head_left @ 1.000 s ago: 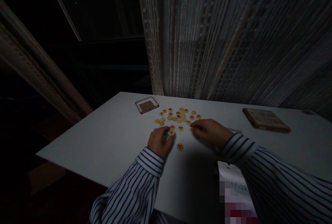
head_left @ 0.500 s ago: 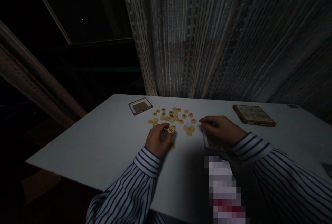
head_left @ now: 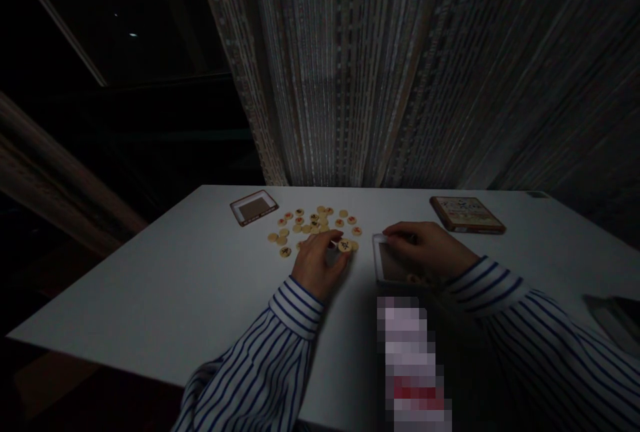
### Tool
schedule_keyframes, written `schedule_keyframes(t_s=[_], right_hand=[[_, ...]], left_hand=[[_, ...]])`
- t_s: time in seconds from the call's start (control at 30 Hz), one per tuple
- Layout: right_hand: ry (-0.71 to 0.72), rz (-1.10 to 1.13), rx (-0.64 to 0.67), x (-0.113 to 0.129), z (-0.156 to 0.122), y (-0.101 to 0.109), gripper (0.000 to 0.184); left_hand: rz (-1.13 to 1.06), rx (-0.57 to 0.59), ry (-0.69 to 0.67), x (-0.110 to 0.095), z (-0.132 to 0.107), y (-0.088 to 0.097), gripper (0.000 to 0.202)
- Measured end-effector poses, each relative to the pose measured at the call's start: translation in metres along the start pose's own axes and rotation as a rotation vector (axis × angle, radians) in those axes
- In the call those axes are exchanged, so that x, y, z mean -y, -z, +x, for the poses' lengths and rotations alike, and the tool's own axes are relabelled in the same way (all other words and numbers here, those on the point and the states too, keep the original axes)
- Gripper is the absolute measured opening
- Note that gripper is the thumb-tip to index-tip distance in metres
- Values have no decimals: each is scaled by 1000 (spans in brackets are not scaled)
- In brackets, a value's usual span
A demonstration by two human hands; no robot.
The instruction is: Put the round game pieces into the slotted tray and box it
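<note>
My left hand (head_left: 320,262) pinches a round Chinese chess piece (head_left: 345,246) with a black character between thumb and fingers. Just behind that piece, another pale disc shows at its right side. Loose Chinese chess pieces (head_left: 314,217), some marked red or black and some plain, lie scattered beyond the hand. My right hand (head_left: 425,245) is above a shallow tray (head_left: 378,265), its fingers closed together near the tray's far left corner. Whatever those fingertips hold, if anything, is hidden. A few pieces (head_left: 414,279) lie in the tray, partly under the right hand's shadow.
A flat framed box lid (head_left: 239,213) lies at the far left of the white table (head_left: 150,272). To the far right sits a printed box (head_left: 467,214). A dark object (head_left: 617,319) rests at the right edge. Curtains (head_left: 340,85) hang behind the table.
The view has turned slightly right. My left hand has carried the chess piece rightward, nearer the tray. My right hand has shifted a little right over the tray, uncovering more of it.
</note>
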State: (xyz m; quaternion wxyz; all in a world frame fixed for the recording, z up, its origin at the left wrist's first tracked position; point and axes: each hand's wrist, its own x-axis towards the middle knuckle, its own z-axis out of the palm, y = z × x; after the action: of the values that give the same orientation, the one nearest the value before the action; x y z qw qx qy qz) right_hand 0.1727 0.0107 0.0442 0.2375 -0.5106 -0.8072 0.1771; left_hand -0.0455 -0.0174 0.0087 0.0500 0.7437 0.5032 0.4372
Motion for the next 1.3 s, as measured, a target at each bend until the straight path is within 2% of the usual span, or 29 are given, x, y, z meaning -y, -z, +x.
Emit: schedule_keyframes(t_s=[0.2, 0.63, 0.77, 0.97, 1.1, 1.3], right_hand=[[-3, 25, 38, -6, -3, 6, 22], [-12, 127, -25, -27, -7, 16, 21], [-34, 187, -59, -32, -11, 14, 22], [-112, 205, -208, -42, -25, -2, 22], [-110, 216, -187, -45, -29, -9, 21], [-3, 354, -149, -41, -29, -13, 22]], left_hand=[[-22, 44, -31, -15, 11, -12, 27], [-87, 99, -59, -36, 41, -45, 32], [-82, 104, -68, -35, 38, -58, 31], [-35, 178, -132, -30, 22, -67, 27], [-35, 208, -178, -28, 17, -66, 26], [-54, 196, -238, -30, 12, -66, 24]])
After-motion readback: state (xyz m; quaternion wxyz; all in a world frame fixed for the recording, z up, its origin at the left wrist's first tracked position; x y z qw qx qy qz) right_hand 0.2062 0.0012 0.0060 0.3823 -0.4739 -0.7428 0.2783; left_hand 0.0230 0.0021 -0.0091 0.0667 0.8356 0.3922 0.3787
